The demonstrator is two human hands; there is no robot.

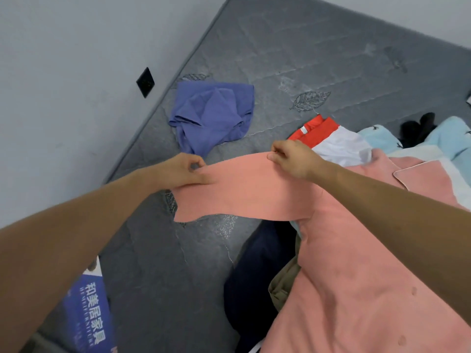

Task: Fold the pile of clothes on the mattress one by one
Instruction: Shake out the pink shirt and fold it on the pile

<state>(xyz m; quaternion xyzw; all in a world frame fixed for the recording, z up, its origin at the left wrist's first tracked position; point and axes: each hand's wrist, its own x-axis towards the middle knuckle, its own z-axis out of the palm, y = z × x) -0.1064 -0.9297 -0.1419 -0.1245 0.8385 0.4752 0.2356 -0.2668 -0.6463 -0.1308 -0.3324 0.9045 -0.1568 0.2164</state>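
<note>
A salmon-pink garment (351, 276) lies over the pile at the right of the grey mattress (318, 59). Its sleeve (244, 192) is stretched out to the left above the mattress. My left hand (186, 171) pinches the sleeve's end. My right hand (293, 159) pinches the sleeve's upper edge further right. Under the pink garment lie a dark navy piece (254, 276) and an olive piece (285, 284). A red and white garment (331, 138), light blue cloth (448, 133) and a black item (418, 128) lie behind.
A purple-blue garment (214, 113) lies loosely folded by itself on the mattress near the left edge. A pale wall with a black socket plate (145, 82) runs along the left. A blue printed box (89, 312) stands beside the mattress at the lower left.
</note>
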